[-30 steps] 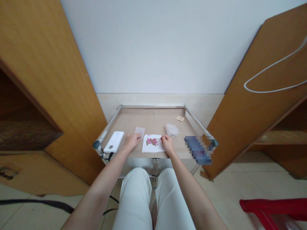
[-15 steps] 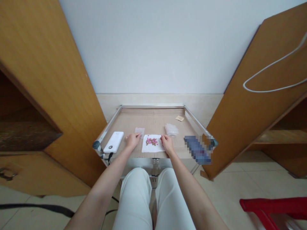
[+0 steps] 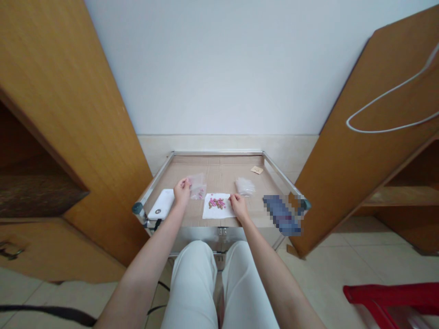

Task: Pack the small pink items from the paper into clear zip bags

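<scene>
My left hand [image 3: 181, 192] is raised above the tray and pinches the top of a small clear plastic bag [image 3: 198, 186], which holds a few pink pieces near its bottom. A white paper napkin [image 3: 218, 206] lies on the tray's cardboard lining, with a small heap of pink and brown pieces [image 3: 217, 203] on it. Their exact kind is too small to tell. My right hand [image 3: 239, 206] rests at the napkin's right edge, its fingertips close to the heap. A folded clear bag [image 3: 244, 186] lies just beyond that hand.
A white power bank [image 3: 161, 204] lies left of the napkin inside the metal-framed tray [image 3: 219, 153]. A small tan card [image 3: 257, 170] sits at the back, and a pixelated blue object [image 3: 281, 214] lies on the right rim. Wooden cabinet doors [image 3: 68, 137] flank the tray.
My left hand has lifted the small clear bag off the tray and moved it upward and slightly left. My right hand has barely moved.
</scene>
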`<state>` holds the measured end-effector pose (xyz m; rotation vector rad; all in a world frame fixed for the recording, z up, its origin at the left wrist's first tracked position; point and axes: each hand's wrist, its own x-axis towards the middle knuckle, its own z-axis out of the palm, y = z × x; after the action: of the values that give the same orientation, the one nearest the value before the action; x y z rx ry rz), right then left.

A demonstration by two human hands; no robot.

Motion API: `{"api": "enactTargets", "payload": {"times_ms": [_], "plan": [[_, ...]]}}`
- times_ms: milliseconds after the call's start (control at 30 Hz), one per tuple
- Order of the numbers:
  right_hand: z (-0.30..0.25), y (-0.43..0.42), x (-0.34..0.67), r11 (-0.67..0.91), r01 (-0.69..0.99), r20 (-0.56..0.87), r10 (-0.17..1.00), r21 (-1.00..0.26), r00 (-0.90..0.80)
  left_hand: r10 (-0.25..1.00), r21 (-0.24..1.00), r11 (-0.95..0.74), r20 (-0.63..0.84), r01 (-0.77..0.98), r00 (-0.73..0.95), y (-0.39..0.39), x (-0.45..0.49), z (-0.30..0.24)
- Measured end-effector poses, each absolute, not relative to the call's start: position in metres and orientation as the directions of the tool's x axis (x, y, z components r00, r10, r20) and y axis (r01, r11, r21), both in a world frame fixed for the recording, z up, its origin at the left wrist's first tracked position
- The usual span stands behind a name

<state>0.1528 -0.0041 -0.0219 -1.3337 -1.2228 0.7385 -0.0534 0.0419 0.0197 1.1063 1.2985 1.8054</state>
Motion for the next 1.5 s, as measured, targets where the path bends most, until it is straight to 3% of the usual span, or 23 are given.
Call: {"api": "enactTargets", "payload": {"times_ms": [67, 200, 400, 567, 867, 1100, 1333, 1500], "plan": [[-0.022, -0.004, 0.153, 0.166, 0.238, 0.229, 0.936, -0.957, 0.267, 0.879, 0.939, -0.281, 0.169, -0.198, -0.446, 0.036, -0.051, 0.023], [-0.023, -0.003, 0.152, 0.164, 0.232, 0.226, 0.934, -0.959, 0.275, 0.956, 0.885, -0.110, -0.031, -0.453, -0.293, 0.015, -0.045, 0.021], [-0.021, -0.006, 0.152, 0.166, 0.247, 0.233, 0.933, -0.955, 0.275, 0.987, 0.842, 0.129, -0.159, -0.524, -0.012, -0.006, -0.042, 0.005], [-0.019, -0.006, 0.151, 0.161, 0.276, 0.235, 0.936, -0.948, 0.264, 0.982, 0.826, 0.173, -0.106, -0.537, 0.153, -0.010, -0.045, -0.006], [-0.001, -0.025, 0.139, 0.323, 0.359, 0.417, 0.881, -0.876, 0.224, 0.992, 0.826, 0.121, -0.077, -0.551, 0.104, -0.011, -0.045, -0.008], [0.010, -0.025, 0.117, 0.363, 0.291, 0.375, 0.927, -0.885, -0.017, 0.993, 0.841, 0.105, -0.059, -0.531, 0.102, -0.013, -0.046, -0.008], [0.023, -0.027, 0.104, 0.339, 0.249, 0.328, 0.941, -0.907, -0.084, 0.999, 0.863, 0.049, -0.033, -0.503, 0.041, -0.014, -0.044, -0.009], [0.025, -0.023, 0.100, 0.373, 0.309, 0.359, 0.928, -0.875, -0.105, 0.999, 0.865, 0.013, -0.030, -0.501, -0.025, -0.015, -0.040, -0.007]]}}
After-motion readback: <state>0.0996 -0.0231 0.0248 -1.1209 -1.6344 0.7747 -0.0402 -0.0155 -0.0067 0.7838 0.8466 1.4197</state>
